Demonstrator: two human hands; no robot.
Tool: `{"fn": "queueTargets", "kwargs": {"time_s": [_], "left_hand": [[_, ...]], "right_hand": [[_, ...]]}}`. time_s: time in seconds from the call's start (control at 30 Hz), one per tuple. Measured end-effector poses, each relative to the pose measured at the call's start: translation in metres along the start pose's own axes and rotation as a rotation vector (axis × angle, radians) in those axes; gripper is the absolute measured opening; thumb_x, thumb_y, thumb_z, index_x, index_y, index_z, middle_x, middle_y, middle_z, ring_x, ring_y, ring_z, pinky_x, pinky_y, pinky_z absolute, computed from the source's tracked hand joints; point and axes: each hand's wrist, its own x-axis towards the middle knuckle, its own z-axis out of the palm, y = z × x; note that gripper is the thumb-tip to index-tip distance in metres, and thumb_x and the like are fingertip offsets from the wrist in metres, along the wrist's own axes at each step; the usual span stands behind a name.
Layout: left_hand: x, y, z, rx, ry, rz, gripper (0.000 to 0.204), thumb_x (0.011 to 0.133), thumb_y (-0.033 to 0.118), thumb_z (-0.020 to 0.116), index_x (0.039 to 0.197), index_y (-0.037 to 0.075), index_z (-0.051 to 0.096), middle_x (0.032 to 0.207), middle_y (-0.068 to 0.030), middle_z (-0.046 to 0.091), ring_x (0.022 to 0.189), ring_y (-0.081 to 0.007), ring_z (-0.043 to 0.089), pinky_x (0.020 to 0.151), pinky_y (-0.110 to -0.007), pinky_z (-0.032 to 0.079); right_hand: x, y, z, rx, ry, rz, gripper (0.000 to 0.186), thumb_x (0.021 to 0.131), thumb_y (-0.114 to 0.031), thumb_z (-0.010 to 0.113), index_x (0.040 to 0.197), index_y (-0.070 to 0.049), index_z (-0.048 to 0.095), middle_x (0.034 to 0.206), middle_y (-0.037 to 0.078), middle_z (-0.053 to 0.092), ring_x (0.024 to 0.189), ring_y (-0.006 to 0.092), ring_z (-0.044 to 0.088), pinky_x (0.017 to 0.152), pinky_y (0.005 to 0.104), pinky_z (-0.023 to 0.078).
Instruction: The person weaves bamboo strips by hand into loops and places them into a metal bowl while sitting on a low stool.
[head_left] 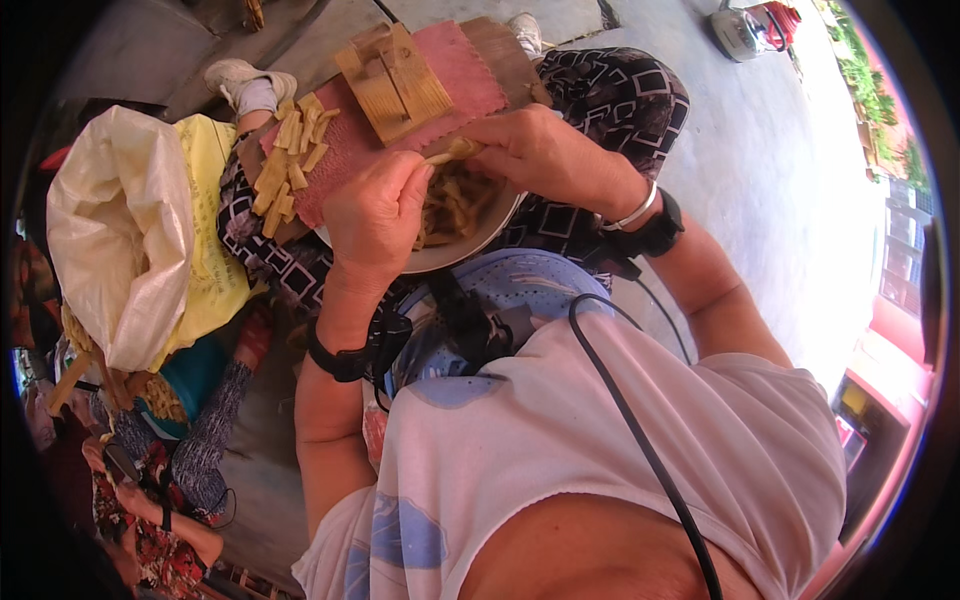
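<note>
Both hands meet over a white bowl [437, 262] on my lap that holds limp brownish-yellow strips [455, 205]. Between them stretches a pale yellow strip [455, 150], pinched at one end by my left hand [372, 210] and at the other by my right hand [535, 150]. Its exact kind I cannot make out. Just beyond the hands, a wooden block [393, 82] with a dark slit and a raised piece on top rests on a pink cloth [465, 65] over a wooden board [508, 58]. Cut yellow pieces [285, 165] lie heaped at the board's left end.
A white woven sack [120, 230] with a yellow one [210, 210] stands at my left. Behind it another person [165, 500] sits by a teal container [195, 385] of pieces. A kettle-like metal vessel [735, 35] is on the floor at far right. A black cable [640, 440] crosses my shirt.
</note>
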Motion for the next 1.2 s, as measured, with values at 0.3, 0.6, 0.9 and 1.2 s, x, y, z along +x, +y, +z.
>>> {"fn": "queueTargets", "kwargs": {"time_s": [0.3, 0.6, 0.9, 1.2], "left_hand": [[0.0, 0.006, -0.009, -0.413, -0.202, -0.235, 0.011, 0.094, 0.008, 0.066, 0.097, -0.002, 0.066, 0.072, 0.0025, 0.056, 0.067, -0.0051, 0.048, 0.06, -0.023, 0.042], [0.026, -0.03, -0.022, -0.582, -0.224, -0.275, 0.015, 0.097, 0.011, 0.061, 0.099, -0.003, 0.065, 0.075, 0.0017, 0.058, 0.072, -0.0043, 0.05, 0.062, -0.024, 0.043], [0.057, -0.081, 0.017, -0.31, -0.001, -0.389, 0.013, 0.093, 0.011, 0.061, 0.101, 0.0, 0.064, 0.076, -0.0073, 0.063, 0.068, -0.0178, 0.059, 0.063, -0.03, 0.045], [0.03, -0.061, 0.015, -0.244, -0.037, -0.367, 0.014, 0.091, 0.014, 0.062, 0.093, 0.001, 0.064, 0.073, -0.0165, 0.064, 0.067, -0.0288, 0.063, 0.063, -0.039, 0.048]], "right_hand": [[0.013, -0.007, -0.007, -0.367, -0.043, -0.237, 0.039, 0.083, -0.015, 0.07, 0.121, -0.012, 0.065, 0.107, 0.012, 0.069, 0.094, 0.0343, 0.066, 0.08, 0.041, 0.055], [0.038, 0.009, -0.013, 0.223, -0.193, 0.377, 0.019, 0.097, -0.015, 0.058, 0.104, 0.0, 0.067, 0.073, 0.006, 0.063, 0.065, 0.0134, 0.057, 0.063, 0.0284, 0.05], [0.078, 0.077, 0.03, -0.036, 0.32, 0.155, 0.019, 0.09, -0.015, 0.063, 0.101, 0.001, 0.065, 0.078, 0.013, 0.066, 0.07, 0.0247, 0.065, 0.065, 0.0355, 0.052], [0.044, 0.045, 0.021, -0.324, 0.23, -0.218, 0.019, 0.088, -0.023, 0.063, 0.089, -0.005, 0.069, 0.082, 0.014, 0.069, 0.077, 0.0351, 0.068, 0.067, 0.0446, 0.052]]}}
